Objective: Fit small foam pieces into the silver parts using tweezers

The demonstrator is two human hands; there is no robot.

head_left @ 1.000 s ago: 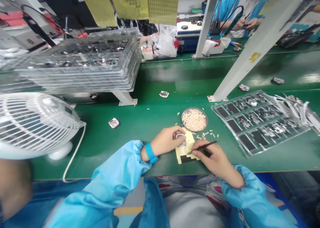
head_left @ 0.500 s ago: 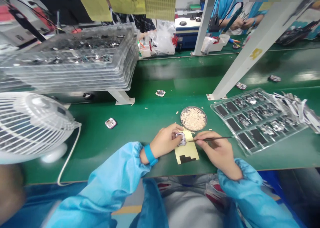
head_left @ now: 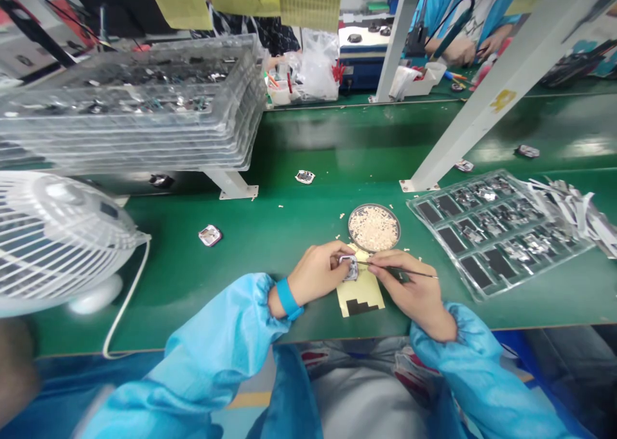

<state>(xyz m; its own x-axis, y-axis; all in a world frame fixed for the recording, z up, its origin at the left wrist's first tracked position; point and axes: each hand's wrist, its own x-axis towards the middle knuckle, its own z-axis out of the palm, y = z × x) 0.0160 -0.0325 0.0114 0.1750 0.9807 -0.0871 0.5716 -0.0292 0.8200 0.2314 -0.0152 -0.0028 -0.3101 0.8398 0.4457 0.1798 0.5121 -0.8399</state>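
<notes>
My left hand (head_left: 318, 273) is closed on a small square metal-framed part (head_left: 349, 267), holding it over a yellow sheet (head_left: 361, 292) with black pieces on it. My right hand (head_left: 412, 286) pinches thin dark tweezers (head_left: 409, 272), whose tip points left and meets the part. Just beyond the hands stands a round dish (head_left: 374, 227) full of tiny pale pieces, with a few more scattered round it on the green mat.
A clear tray (head_left: 496, 231) of dark parts lies at right, beside paper strips (head_left: 573, 207). A white fan (head_left: 58, 236) stands at left, stacked clear trays (head_left: 135, 105) behind it. Loose parts (head_left: 209, 235) lie on the mat. A slanted white post (head_left: 482, 85) crosses right. Another person works at the far bench.
My right hand has lifted the tweezers from the yellow sheet and swung their tip up to the part in my left hand. The left hand has stayed nearly still.
</notes>
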